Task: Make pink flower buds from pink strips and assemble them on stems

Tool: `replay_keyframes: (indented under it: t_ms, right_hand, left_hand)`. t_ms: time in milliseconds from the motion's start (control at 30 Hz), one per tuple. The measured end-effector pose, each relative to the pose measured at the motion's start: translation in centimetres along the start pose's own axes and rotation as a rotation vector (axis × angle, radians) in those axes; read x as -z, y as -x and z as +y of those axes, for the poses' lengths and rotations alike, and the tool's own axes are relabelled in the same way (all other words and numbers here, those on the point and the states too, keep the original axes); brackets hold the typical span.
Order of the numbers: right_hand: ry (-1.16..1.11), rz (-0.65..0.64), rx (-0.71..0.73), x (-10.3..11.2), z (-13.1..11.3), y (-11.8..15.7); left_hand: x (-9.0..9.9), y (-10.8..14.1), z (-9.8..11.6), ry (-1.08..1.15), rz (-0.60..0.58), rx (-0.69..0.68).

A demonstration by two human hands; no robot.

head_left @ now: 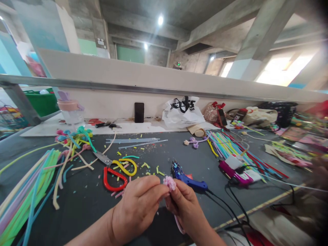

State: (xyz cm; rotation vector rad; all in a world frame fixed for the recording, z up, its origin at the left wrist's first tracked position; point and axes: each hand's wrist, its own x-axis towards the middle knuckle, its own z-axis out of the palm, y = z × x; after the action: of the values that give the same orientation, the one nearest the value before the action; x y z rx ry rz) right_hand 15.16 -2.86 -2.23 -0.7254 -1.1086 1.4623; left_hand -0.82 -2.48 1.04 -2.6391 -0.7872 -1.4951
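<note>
A small pale pink flower [169, 183], looking like bent fuzzy stems, is held up between both hands above the dark tabletop. My right hand [186, 201] pinches it from the right, and a pink stem [179, 224] hangs below those fingers. From the left, my left hand [142, 205] is closed with thumb and fingertips against the flower's edge. Just behind my right hand lies a blue glue gun [192, 181] with a black cord. Scissors [115, 173] with one red and one yellow handle lie beyond my left hand.
Bundles of coloured stems lie at left [30, 194] and right [230, 147]. Finished-looking colourful flowers [74, 136] sit at back left. Yellow cut bits are scattered mid-table. A phone [139, 112], a white bag [183, 112] and a purple device [235, 173] with cables also stand or lie there.
</note>
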Motion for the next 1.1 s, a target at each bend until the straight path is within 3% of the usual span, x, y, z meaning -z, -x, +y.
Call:
replay_keyframes:
  t_ms: [300, 500, 833, 933, 1100]
  right_hand:
    - [0.073, -0.029, -0.009, -0.22, -0.27, -0.02]
    - [0.084, -0.033, -0.014, -0.26, -0.45, 0.07]
    - [-0.082, -0.069, -0.088, -0.36, 0.14, 0.15]
    - [-0.130, -0.054, -0.110, -0.37, -0.06, 0.21]
    - [-0.285, -0.121, -0.161, 0.03, -0.26, 0.41]
  left_hand:
    - [-0.37, -0.87, -0.11, 0.286, -0.028, 0.161]
    - [-0.39, -0.89, -0.06, 0.346, -0.043, 0.182]
    - [0.15, -1.08, 0.17, 0.369, -0.096, 0.183]
    - [0.24, -0.98, 0.24, 0.347, -0.029, 0.148]
    - [0.31, -0.59, 0.25, 0.217, 0.181, 0.224]
